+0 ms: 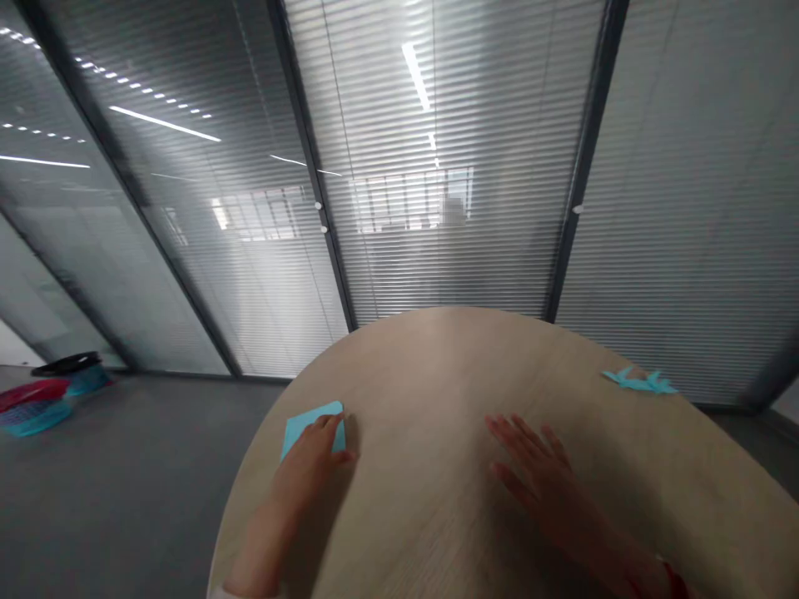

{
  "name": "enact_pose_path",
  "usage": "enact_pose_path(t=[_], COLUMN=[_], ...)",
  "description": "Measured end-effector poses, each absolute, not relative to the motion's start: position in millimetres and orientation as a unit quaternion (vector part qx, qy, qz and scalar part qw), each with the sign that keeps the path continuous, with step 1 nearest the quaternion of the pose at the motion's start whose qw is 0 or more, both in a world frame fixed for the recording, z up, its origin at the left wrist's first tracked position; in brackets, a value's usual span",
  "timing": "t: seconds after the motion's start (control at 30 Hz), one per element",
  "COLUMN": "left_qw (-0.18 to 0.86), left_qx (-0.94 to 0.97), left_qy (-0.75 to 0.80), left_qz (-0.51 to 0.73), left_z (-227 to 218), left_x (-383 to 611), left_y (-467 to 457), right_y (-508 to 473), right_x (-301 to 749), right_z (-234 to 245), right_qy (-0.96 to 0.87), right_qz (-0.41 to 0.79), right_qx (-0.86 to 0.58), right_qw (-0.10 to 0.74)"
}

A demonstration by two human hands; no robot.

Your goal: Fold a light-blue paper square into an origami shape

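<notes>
My left hand (310, 462) rests on a light blue square of paper (300, 422) near the left edge of a round wooden table (437, 366); its fingers lie flat over the paper's near corner. My right hand (540, 474) lies flat on the bare tabletop with fingers spread, holding nothing. A folded light blue paper figure (640, 381) sits at the table's far right edge, well away from both hands.
Glass partition walls with shut blinds (437, 166) stand just beyond the table. Grey carpet lies to the left. A stack of coloured baskets (47, 398) sits on the floor at the far left.
</notes>
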State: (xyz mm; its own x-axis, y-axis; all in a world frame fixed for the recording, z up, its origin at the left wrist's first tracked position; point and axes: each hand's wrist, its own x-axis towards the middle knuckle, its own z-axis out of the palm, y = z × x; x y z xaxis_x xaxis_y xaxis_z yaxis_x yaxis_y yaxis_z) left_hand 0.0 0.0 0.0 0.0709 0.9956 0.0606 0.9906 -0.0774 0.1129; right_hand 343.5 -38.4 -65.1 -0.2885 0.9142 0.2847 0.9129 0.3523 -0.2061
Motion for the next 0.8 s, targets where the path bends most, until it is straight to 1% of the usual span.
enact_pose_path(t=[0.13, 0.27, 0.63, 0.8], left_qw=[0.022, 0.016, 0.032, 0.015], left_qx=[0.722, 0.716, 0.706, 0.674], left_qy=[0.689, 0.695, 0.704, 0.730], left_qz=[0.067, 0.070, 0.072, 0.109], left_z=[-10.6, -12.3, -0.2, 12.2], left_x=[-9.2, -10.8, -11.2, -5.4], left_y=[-0.5, -0.5, 2.0, 0.1], right_y=[-38.7, -39.1, -39.4, -38.7], right_x=[345.5, 345.8, 344.6, 344.2], right_z=[-67.7, -68.1, -68.1, -67.3], right_qy=[-0.805, -0.806, -0.800, -0.803], right_qz=[0.003, 0.013, 0.014, 0.012], right_qx=[-0.561, -0.556, -0.557, -0.553], right_qw=[0.193, 0.206, 0.225, 0.222])
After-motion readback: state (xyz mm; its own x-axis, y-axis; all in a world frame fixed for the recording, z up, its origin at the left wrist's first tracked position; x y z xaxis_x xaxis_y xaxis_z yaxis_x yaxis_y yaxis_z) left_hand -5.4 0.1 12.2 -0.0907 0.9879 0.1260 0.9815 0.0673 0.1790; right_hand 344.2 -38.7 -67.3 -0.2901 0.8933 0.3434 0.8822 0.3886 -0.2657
